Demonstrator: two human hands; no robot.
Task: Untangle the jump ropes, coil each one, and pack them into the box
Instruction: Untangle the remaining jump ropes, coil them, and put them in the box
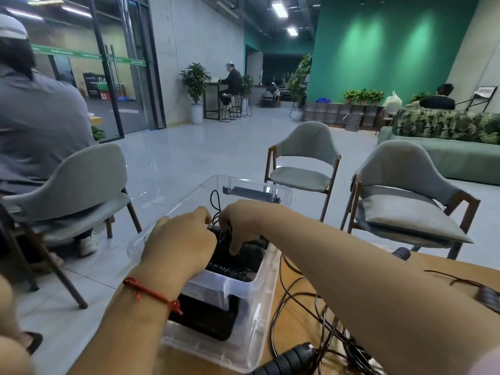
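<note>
The left hand (178, 240) is over the clear box (243, 347), which sits at the left edge of the table (460, 266). Its fingers curl down on the coiled rope (230, 263) inside the box. Just beside it, the right hand (244, 220) pinches the same rope. The loose ropes (331, 330) lie tangled on the table, right of the box.

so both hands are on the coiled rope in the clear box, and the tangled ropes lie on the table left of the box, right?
No: the tangled ropes lie on the table to the right of the clear box, not left, as the head view shows. The left hand and right hand do grip the coiled rope in the box.
</note>
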